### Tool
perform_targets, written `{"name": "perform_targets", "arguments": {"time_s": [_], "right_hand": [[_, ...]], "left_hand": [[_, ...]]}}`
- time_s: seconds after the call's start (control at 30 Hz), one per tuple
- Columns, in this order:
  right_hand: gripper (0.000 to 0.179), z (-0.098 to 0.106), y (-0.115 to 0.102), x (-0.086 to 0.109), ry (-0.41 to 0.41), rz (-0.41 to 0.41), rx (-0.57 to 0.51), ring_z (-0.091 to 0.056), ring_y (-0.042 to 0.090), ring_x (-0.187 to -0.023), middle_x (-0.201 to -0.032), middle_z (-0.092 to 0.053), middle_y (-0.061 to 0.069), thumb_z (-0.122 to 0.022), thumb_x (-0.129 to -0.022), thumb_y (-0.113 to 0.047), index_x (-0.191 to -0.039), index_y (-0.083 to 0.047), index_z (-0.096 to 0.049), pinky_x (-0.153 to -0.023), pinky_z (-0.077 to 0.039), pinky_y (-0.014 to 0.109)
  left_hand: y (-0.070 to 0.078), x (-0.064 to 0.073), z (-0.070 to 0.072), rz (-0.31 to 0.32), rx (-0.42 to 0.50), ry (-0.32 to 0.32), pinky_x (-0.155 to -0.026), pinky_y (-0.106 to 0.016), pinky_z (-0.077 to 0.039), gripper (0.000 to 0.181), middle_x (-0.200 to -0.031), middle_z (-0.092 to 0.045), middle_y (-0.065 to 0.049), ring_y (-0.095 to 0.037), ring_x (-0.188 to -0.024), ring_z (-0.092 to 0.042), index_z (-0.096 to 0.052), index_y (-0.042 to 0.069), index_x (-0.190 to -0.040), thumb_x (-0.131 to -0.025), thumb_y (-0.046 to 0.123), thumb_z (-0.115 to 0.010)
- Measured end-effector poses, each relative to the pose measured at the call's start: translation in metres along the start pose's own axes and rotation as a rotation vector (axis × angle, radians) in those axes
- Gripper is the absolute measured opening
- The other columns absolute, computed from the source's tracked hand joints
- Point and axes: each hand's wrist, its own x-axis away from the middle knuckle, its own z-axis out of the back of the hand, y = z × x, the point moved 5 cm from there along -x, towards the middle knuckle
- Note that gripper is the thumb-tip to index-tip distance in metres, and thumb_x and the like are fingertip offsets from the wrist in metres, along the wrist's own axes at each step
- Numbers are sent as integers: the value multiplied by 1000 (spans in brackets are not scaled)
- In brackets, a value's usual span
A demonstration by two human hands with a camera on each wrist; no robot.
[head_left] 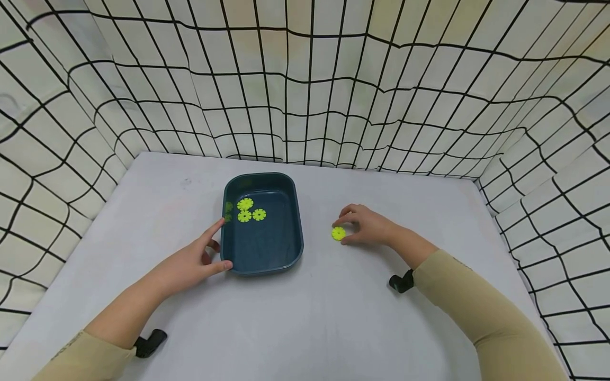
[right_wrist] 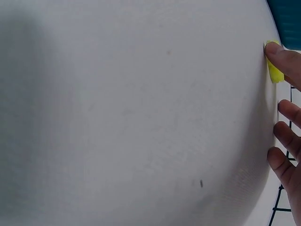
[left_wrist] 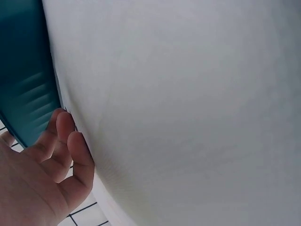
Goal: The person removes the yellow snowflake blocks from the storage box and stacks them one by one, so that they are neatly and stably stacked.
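Observation:
My right hand (head_left: 369, 226) pinches a yellow-green notched plastic disc (head_left: 338, 233) between thumb and forefinger, low over the table right of the tray. In the right wrist view the disc (right_wrist: 274, 70) shows beside the thumb, and the other fingers (right_wrist: 288, 134) are spread apart. My left hand (head_left: 197, 260) touches the dark teal tray (head_left: 299, 233) at its near left side, forefinger along the wall and thumb at the corner. Its other fingers (left_wrist: 77, 150) bend loosely beside the tray. Several matching discs (head_left: 244, 216) lie in the tray's left far part.
A white-covered table (head_left: 310, 328) carries the tray and disc. Black netting (head_left: 310, 82) over white sheeting rises at the back and both sides. Black fittings (head_left: 151, 343) stick out at both sleeve cuffs.

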Motion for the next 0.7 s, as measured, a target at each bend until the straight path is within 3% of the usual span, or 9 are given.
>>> {"name": "perform_targets", "arguments": {"time_s": [0.27, 0.5, 0.7], "right_hand": [[50, 0, 1, 1, 3, -8, -25, -45, 24, -126, -132, -52, 1, -82, -83, -36, -130, -26, -66, -105, -38, 44], [49, 12, -1, -3, 44, 0, -70, -53, 18, -105, -129, -55, -3, -82, -83, -34, -130, -24, -67, -90, -45, 37], [47, 22, -14, -11, 71, 47, -117, -55, 18, -102, -124, -61, -2, -79, -85, -35, -129, -21, -69, -87, -46, 38]], "left_hand": [[1, 0, 0, 6, -3, -2, -68, -34, -44, 105, -124, -54, -16, -19, -87, -56, -1, 26, -161, -87, 58, -68], [1, 0, 1, 5, -9, 0, -68, -34, -44, 106, -122, -55, -16, -18, -85, -56, 0, 25, -161, -87, 58, -68], [-1, 0, 0, 1, -11, -2, -68, -34, -44, 105, -123, -55, -15, -18, -85, -56, 0, 26, -161, -87, 58, -68]]}}
